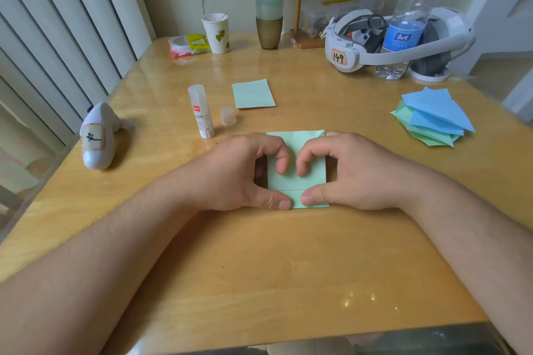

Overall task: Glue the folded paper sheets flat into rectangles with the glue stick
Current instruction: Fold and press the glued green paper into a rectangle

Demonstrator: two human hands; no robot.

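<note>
Paper cup (216, 33), water bottle (409, 23), headset (360, 46), perhaps a controller (96, 138).

There is a single view, from a camera worn on the person's head. It looks forward and steeply down onto the wooden worktop (259, 253), with wide-angle bending at the edges. Both forearms enter from the near corners and meet near the middle of the frame, so the left hand (245, 173) and right hand (346, 170) sit close below the lens. The far edge of the worktop and the wall behind it fill the top of the frame, window blinds (57, 37) the left side.
</note>
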